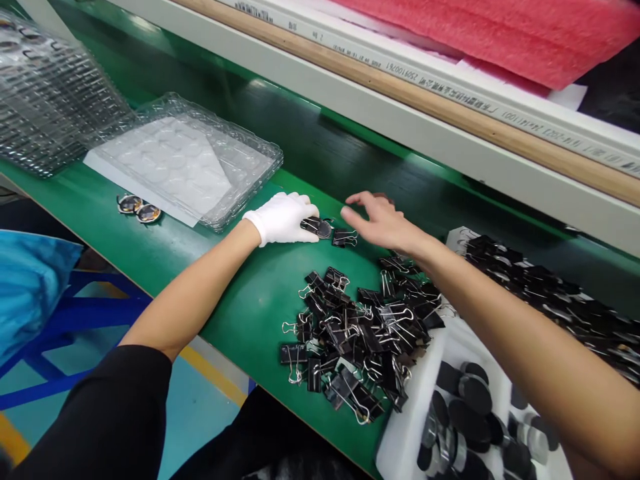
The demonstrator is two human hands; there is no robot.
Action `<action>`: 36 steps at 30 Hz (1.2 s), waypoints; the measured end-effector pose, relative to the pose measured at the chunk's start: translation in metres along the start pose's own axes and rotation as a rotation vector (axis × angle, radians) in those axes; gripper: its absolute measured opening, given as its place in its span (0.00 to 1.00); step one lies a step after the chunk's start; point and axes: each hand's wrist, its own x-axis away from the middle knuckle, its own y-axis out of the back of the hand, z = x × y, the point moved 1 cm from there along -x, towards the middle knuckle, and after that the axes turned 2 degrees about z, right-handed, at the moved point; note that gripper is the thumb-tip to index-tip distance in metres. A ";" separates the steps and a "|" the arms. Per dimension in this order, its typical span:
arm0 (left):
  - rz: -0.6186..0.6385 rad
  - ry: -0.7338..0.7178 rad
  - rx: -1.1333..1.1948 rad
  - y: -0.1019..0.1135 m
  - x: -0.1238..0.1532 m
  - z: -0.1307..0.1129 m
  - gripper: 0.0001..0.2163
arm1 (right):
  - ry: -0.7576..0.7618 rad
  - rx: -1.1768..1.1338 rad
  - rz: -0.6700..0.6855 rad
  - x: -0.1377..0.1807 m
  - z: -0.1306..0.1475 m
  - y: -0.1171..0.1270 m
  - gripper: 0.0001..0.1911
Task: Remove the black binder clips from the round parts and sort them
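Head view: my gloved left hand [283, 219] grips a clipped disc [318, 228]; my right hand [383, 221], fingers released, hovers by a binder clip [345, 237], which wants a fine pinch.

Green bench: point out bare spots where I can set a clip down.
Bare green bench lies between the left forearm and the clip pile, and between the two round discs and the stacked trays. The dark belt beyond the clear tray is bare too. Crowded: right of the pile, at the foam tray.
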 end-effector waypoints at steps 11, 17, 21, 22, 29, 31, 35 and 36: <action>0.001 0.016 0.020 -0.002 0.000 0.000 0.24 | -0.359 -0.047 -0.244 -0.035 0.005 -0.052 0.33; -0.017 0.011 0.048 -0.004 0.001 0.001 0.23 | -0.335 -0.040 -0.257 -0.030 -0.002 -0.054 0.29; -0.035 -0.004 0.073 -0.006 0.001 0.000 0.21 | -0.369 -0.059 -0.285 -0.030 -0.011 -0.060 0.29; -0.035 -0.004 0.082 -0.007 0.001 -0.001 0.21 | -0.378 -0.060 -0.294 -0.030 -0.013 -0.062 0.29; -0.047 -0.006 0.157 -0.014 -0.004 -0.010 0.21 | -0.405 -0.093 -0.351 -0.032 -0.022 -0.070 0.28; -0.062 -0.016 0.162 -0.016 -0.005 -0.010 0.21 | -0.410 -0.104 -0.359 -0.033 -0.022 -0.070 0.27; -0.083 -0.030 0.170 -0.020 -0.006 -0.010 0.21 | -0.417 -0.122 -0.376 -0.032 -0.021 -0.069 0.27; -0.085 -0.030 0.172 -0.020 -0.006 -0.010 0.21 | -0.420 -0.121 -0.376 -0.031 -0.021 -0.068 0.27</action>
